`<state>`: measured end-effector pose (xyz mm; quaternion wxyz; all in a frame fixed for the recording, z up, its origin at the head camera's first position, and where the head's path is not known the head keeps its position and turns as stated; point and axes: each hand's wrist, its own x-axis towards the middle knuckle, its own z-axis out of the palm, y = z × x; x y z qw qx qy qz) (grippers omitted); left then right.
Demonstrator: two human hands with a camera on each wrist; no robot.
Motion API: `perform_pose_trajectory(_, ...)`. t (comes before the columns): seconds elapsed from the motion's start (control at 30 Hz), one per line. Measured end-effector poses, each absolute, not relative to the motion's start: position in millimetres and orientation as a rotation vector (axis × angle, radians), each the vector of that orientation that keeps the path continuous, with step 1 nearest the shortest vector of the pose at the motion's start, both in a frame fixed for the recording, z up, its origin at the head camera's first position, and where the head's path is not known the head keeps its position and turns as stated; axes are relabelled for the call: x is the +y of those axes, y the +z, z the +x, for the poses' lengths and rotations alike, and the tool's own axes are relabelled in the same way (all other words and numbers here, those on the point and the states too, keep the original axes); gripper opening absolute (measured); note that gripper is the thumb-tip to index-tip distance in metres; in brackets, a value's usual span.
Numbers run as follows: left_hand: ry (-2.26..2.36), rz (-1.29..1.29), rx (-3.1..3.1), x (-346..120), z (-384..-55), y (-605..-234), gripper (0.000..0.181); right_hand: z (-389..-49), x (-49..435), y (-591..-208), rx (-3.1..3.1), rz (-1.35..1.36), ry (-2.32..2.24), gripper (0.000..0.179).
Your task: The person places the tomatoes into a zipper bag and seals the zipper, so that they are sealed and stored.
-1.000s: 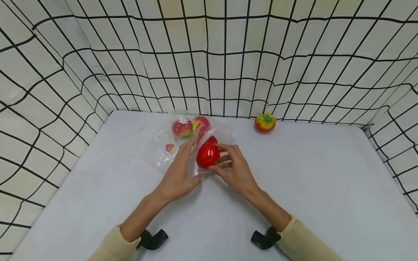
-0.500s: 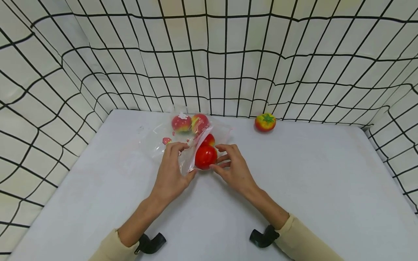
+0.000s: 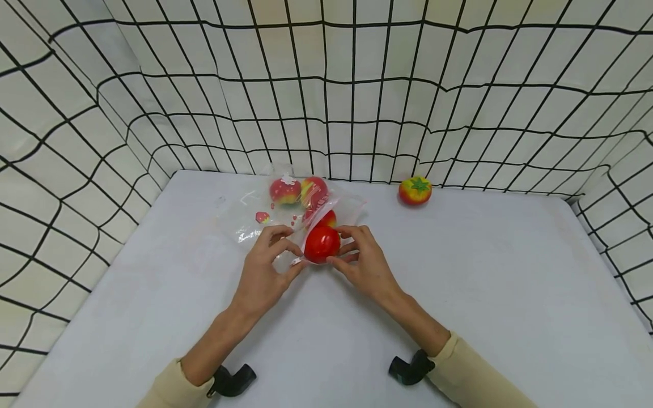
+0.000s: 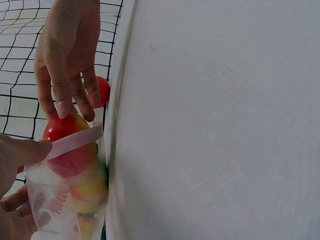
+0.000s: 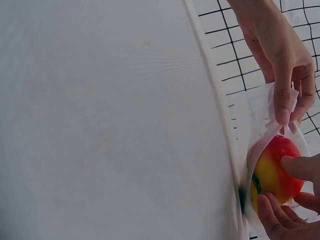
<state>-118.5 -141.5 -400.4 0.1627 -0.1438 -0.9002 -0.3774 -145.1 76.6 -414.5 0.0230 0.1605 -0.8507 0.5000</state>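
A clear plastic bag [image 3: 245,215] with a pinkish rim lies on the table with several red-and-yellow fruits in it, like tomatoes or persimmons. My left hand [image 3: 262,277] pinches the bag's rim at its near side, thumb and fingers meeting there, as the right wrist view also shows. Thumb and fingers of my right hand [image 3: 369,269] hold a shiny red-and-yellow fruit [image 3: 322,245] at the bag's mouth. In the left wrist view the rim [image 4: 75,142] crosses in front of this fruit, and the fruit's far side is partly covered by the film.
Another red-and-yellow fruit [image 3: 415,190] with a green leafy top sits at the table's back edge, right of the bag. Black netting [image 3: 352,113] over white walls encloses the back and sides of the white table [image 3: 484,294].
My left hand has shifted left and back toward me, and its fingers have closed on the bag's rim. The right hand and its fruit moved slightly left.
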Motion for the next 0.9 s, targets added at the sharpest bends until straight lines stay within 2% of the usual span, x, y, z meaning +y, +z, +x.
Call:
perform_pose_trajectory(0.57,-1.316,-0.440,-2.464,-143.8,-119.0,-402.4,0.015,-148.9,72.4,-413.2,-2.608,0.520,1.588,0.065)
perform_pose_trajectory(0.9,-1.459,-0.441,-2.378,-147.2,-119.1,-404.4,0.016,-154.4,66.4,-411.7,-2.563,0.500,1.533,0.056)
